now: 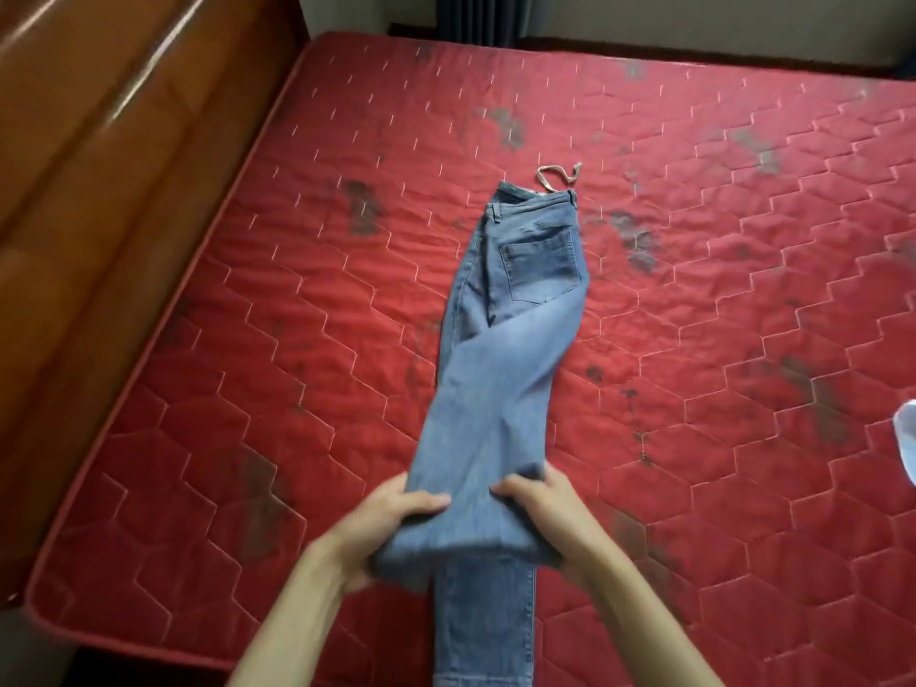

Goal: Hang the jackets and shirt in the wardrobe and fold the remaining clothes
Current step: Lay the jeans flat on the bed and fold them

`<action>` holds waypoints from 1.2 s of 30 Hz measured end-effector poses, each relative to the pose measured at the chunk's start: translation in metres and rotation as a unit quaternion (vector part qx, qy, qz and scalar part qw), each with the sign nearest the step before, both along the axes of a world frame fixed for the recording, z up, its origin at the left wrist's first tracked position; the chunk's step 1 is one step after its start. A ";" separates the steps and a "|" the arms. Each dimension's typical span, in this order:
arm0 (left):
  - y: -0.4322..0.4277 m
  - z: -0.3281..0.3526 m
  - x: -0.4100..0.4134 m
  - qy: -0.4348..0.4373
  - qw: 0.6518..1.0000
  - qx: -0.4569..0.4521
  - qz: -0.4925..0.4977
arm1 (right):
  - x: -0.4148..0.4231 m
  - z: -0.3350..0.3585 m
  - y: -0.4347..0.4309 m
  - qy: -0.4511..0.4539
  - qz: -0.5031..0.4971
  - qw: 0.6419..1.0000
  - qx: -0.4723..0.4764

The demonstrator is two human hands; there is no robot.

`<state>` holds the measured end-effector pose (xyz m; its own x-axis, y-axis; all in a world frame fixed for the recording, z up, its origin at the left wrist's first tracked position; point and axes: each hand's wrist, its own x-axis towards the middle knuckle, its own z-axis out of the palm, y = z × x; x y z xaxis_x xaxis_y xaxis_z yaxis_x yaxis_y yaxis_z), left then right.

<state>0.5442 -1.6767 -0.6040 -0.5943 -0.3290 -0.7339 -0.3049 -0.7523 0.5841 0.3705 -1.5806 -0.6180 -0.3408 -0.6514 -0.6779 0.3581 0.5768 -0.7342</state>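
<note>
A pair of light blue jeans (510, 339) lies lengthwise on the red quilted mattress (297, 314), waistband at the far end, back pocket up. A beige drawstring (557, 176) pokes out past the waistband. The legs are bent over near me, forming a fold raised off the mattress. My left hand (391, 528) grips the fold's left edge, thumb on top. My right hand (550, 513) grips its right edge, thumb on top as well. The leg ends run under the fold toward the bottom edge of the view.
A glossy brown wooden headboard (99, 190) runs along the mattress's left side. A pale cloth item (907, 438) peeks in at the right edge. Dark curtains (476, 17) hang beyond the far end. The mattress shows dark stains.
</note>
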 end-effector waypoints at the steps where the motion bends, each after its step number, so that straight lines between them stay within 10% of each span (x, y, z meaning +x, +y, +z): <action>1: 0.017 -0.020 0.010 -0.028 0.999 0.027 -0.014 | 0.004 -0.023 0.017 0.006 0.004 0.999 0.045; 7: 0.113 -0.110 0.049 -0.144 0.983 0.078 -0.080 | 0.018 -0.116 0.100 -0.012 -0.057 0.977 0.205; 15: 0.154 -0.152 0.054 -0.234 0.971 -0.026 -0.032 | 0.021 -0.139 0.155 -0.039 0.050 0.980 0.190; 22: 0.159 -0.147 0.074 -0.162 0.974 0.143 -0.066 | 0.026 -0.129 0.153 -0.040 0.081 0.980 0.178; 36: 0.114 -0.172 0.032 -0.288 0.928 -0.225 -0.071 | 0.005 -0.149 0.118 0.069 0.014 0.971 0.229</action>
